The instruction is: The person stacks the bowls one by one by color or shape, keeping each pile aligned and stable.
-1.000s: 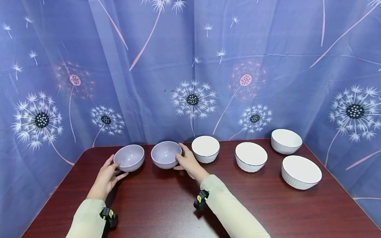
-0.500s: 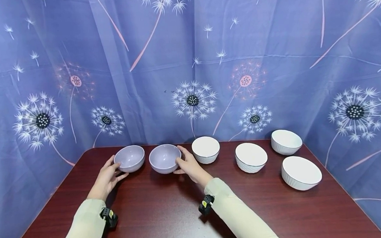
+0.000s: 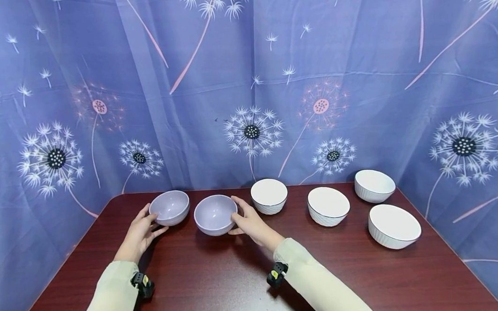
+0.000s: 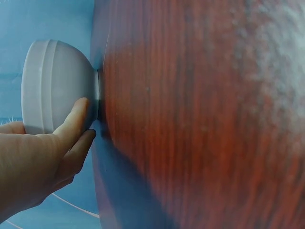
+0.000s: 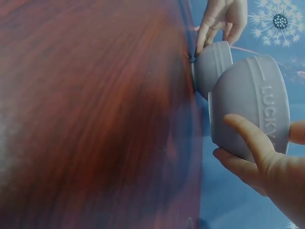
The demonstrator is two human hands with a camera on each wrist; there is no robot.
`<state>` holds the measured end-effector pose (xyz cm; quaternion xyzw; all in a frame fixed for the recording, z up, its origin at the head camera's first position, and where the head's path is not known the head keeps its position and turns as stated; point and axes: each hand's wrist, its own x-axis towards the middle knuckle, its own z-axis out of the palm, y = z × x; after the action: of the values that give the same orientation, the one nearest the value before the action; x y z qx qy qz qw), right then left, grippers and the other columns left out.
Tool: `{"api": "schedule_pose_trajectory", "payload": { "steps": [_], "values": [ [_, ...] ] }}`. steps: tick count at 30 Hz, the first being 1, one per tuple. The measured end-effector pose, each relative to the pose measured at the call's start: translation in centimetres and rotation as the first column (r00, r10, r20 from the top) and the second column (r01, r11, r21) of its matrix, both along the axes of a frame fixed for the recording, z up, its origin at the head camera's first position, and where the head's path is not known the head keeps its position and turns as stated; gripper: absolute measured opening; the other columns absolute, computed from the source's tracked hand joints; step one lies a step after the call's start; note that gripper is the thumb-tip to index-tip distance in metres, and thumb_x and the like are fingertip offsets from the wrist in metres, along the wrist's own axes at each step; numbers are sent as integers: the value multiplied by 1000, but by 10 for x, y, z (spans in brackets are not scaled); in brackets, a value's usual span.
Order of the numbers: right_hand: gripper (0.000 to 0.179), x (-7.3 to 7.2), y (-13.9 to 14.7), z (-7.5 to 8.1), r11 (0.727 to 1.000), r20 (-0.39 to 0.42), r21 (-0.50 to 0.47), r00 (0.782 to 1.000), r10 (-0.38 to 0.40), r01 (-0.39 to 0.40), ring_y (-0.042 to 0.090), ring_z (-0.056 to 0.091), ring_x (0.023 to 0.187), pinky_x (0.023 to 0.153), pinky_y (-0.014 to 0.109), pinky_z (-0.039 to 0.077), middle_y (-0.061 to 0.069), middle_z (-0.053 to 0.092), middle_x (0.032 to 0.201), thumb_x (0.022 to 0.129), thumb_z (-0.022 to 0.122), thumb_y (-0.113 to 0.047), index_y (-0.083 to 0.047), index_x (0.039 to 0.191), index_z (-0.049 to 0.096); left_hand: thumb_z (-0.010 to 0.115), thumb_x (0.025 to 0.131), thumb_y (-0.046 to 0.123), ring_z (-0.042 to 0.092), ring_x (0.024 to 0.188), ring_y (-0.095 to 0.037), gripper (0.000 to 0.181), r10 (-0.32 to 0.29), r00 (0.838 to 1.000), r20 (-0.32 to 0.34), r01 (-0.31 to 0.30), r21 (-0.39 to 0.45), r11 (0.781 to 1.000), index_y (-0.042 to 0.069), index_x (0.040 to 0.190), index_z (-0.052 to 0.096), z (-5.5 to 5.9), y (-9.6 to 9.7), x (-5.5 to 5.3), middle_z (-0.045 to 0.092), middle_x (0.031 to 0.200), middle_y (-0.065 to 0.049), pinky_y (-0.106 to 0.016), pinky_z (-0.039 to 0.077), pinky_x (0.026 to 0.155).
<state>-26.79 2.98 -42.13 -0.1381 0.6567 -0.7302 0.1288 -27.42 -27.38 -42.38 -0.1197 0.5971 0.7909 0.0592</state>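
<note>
Two light purple bowls stand side by side at the back left in the head view. My left hand [image 3: 137,232] holds the left bowl [image 3: 169,209] by its outer left side, and its base sits on the table in the left wrist view. My right hand [image 3: 252,224] grips the right bowl [image 3: 215,215] at its right side, thumb and fingers about the wall. Raised lettering "LUCKY" shows on this bowl's wall [image 5: 248,102] in the right wrist view, where its base is a little off the table. Both bowls are upright, mouths up.
To the right, several white bowls are spread out: a small one [image 3: 269,197] by my right hand, a textured one [image 3: 328,207], a ribbed one [image 3: 375,186] at the back and a wider one [image 3: 393,227] in front. The reddish-brown table [image 3: 205,289] meets a blue curtain [image 3: 197,134].
My right hand has drawn its purple bowl toward me and slightly left, away from the table's back edge. My left hand and its bowl have stayed in place.
</note>
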Motion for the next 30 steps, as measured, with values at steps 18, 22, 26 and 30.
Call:
{"api": "schedule_pose_trajectory", "payload": {
  "steps": [18, 22, 26, 30],
  "values": [
    [68, 27, 9, -3, 999, 14, -6, 999, 49, -48, 42, 52, 109, 81, 54, 52, 24, 20, 151, 85, 38, 6, 1, 150, 22, 30, 103, 9, 5, 144, -35, 66, -8, 1000, 2, 8, 9, 1000, 23, 153, -12, 1, -1, 1, -14, 159, -11, -49, 28, 108],
    [67, 33, 9, -5, 998, 17, -7, 998, 55, -55, 42, 53, 108, 80, 54, 52, 23, 21, 150, 85, 39, 6, 1, 150, 23, 29, 103, 8, 4, 144, -35, 66, -11, 1000, 0, 11, 18, 1000, 23, 153, -12, 1, -1, 1, -14, 159, -11, -50, 26, 109],
    [67, 38, 9, -7, 998, 28, -9, 998, 61, -61, 42, 52, 109, 80, 55, 52, 24, 21, 150, 85, 40, 6, 0, 150, 24, 29, 103, 8, 5, 144, -35, 67, -13, 1000, -3, 13, 20, 1000, 23, 153, -12, 2, -1, 2, -15, 159, -11, -50, 25, 109],
    [66, 42, 10, -8, 998, 30, 3, 997, 65, -65, 40, 52, 107, 79, 54, 53, 24, 22, 150, 85, 40, 7, 0, 149, 25, 30, 103, 8, 5, 144, -35, 67, -10, 1000, 1, 10, 16, 1000, 23, 153, -12, 1, 0, 1, -15, 159, -10, -49, 26, 109]
  ]
}}
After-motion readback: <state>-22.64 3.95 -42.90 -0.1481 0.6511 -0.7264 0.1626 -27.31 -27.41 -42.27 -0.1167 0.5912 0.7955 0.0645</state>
